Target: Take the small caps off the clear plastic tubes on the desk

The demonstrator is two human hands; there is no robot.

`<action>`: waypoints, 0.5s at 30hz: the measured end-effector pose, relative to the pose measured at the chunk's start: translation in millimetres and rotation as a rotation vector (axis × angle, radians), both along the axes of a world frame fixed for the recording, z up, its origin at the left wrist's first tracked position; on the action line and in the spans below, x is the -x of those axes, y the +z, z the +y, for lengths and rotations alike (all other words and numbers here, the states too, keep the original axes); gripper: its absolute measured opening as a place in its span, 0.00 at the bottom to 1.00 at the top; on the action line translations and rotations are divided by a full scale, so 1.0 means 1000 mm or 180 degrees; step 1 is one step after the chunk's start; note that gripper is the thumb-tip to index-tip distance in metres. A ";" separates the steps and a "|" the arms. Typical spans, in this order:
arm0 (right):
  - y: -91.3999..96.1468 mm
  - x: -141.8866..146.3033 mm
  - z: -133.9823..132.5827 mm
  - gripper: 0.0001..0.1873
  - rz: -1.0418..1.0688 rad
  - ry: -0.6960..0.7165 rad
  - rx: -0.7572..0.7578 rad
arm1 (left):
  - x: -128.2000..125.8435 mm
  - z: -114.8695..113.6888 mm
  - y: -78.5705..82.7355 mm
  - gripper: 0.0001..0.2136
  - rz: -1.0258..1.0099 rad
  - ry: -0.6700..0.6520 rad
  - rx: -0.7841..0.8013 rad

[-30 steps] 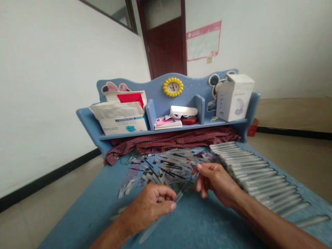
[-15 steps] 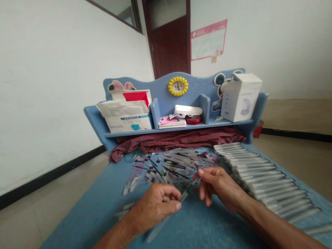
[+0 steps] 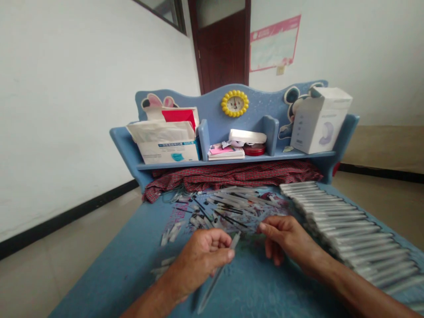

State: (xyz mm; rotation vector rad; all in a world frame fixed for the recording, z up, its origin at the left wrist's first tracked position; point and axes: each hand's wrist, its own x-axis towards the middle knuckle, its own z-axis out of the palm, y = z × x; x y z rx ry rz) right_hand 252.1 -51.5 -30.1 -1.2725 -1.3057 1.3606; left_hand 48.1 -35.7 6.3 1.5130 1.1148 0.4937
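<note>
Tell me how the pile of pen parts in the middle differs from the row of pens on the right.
The pile of pen parts is scattered at many angles, while the row of pens lies side by side, roughly parallel. The pile mixes pale and black pieces of varied length; the row's pieces look much alike. Both rest on the blue table.

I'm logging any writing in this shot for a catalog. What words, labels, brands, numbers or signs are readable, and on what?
No text reads for certain.
Mask box: characters on a blue strip, too blurred.
White box: small print, too small.
Wall poster: writing in the pink header, too blurred.
Clock: face markings, too small.
Table: pinkish marks, possibly lettering, unclear.
Pens: no print discernible.
</note>
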 end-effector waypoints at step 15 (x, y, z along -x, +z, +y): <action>-0.008 -0.004 0.004 0.15 -0.0981 -0.0012 -0.0403 | 0.006 0.002 -0.002 0.06 -0.0363 0.0191 -0.0057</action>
